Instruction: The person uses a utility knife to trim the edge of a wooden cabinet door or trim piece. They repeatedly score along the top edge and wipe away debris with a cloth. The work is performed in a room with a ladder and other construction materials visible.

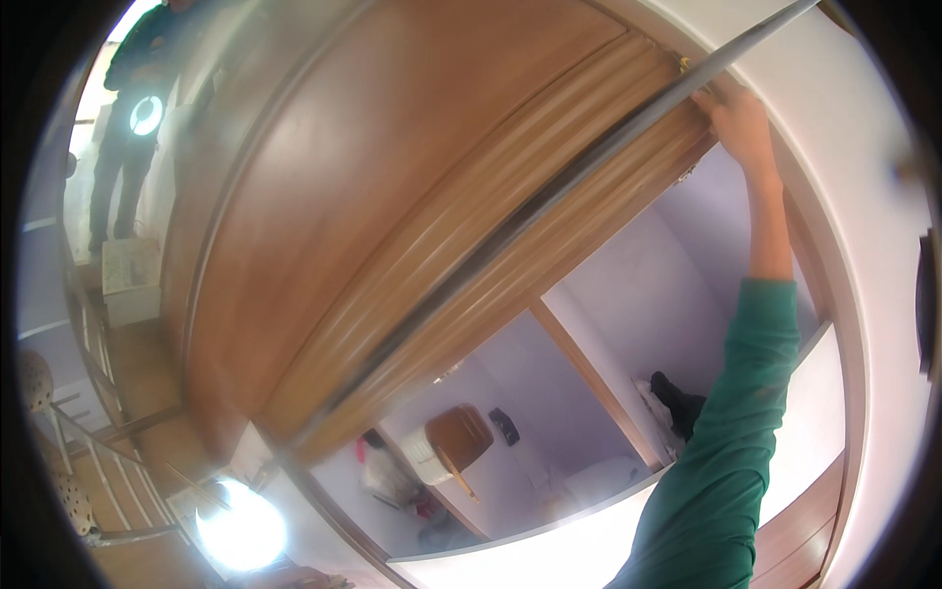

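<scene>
My right hand (738,123), in a green sleeve, reaches to the upper right with fingers closed at a long dark metal strip (569,177). The strip runs diagonally across a brown wooden panel (392,128) with a grooved lighter band. Small brass-coloured fittings (684,65) show beside the fingers, which are partly hidden by the strip. A skin-toned shape at the bottom edge, beside a bright glare, may be my left hand (319,579); its fingers are unclear.
Open lilac compartments (618,255) below the panel hold a brown-and-white item (461,437), bags (391,471) and dark objects (677,402). A person (128,128) stands at upper left. Metal rails (98,442), a pale box (130,280) and a curved white edge (854,245) surround the panel.
</scene>
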